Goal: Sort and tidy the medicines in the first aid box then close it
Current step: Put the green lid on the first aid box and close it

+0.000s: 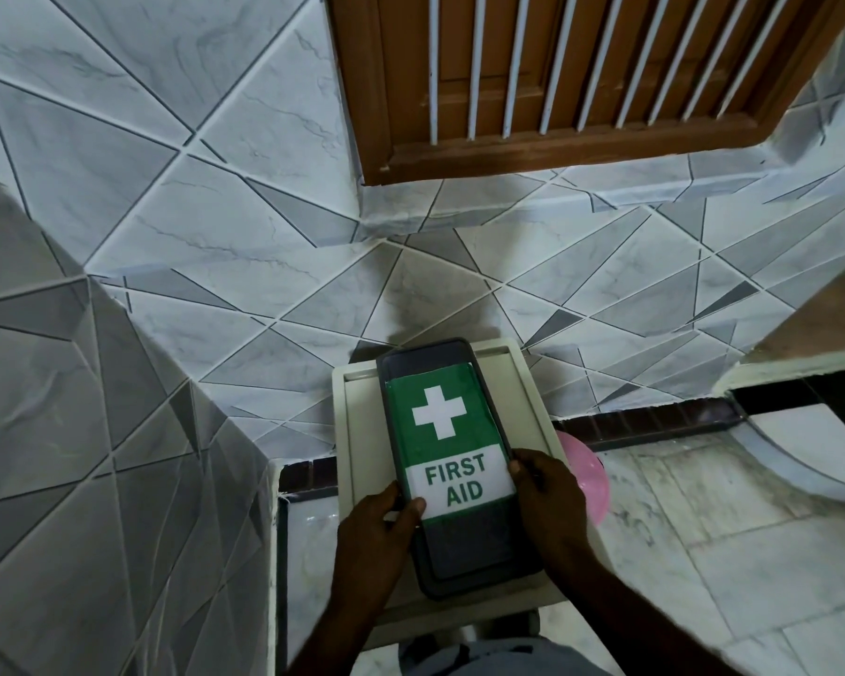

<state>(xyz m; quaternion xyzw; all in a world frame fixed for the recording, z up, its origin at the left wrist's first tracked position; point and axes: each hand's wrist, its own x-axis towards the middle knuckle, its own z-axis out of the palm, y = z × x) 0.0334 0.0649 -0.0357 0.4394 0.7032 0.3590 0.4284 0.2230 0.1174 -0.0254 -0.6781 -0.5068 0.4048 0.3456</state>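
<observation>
The first aid box [452, 431] lies flat with its lid down on a pale cream stand [343, 431], its long side running away from the person. It is dark grey, and a green label [440, 392] on the lid shows a white cross above the words FIRST AID.

The left hand [376, 534] is at the box's near left edge. Its thumb [411, 512] lies across the lid and touches the lower left corner of the label. The rest of its fingers drop past the box's left side, where they are hidden, so it looks like a pinch between thumb and fingers, though how far they wrap under cannot be told.

The right hand [550, 490] is at the box's right edge, level with the white band of the label. Its fingers are curled together, with the tips pressed onto the rim of the lid just beside the word FIRST. The box sits between the two hands, held from both sides, with its near end between the wrists.

A pink round dish [591, 475] shows just to the right of the box, partly behind the right hand and lower than the stand. Beyond the far end of the box rises a grey tiled wall [215, 197] with slanting lines. Above that is a brown wooden window frame [459, 158] with white bars.
</observation>
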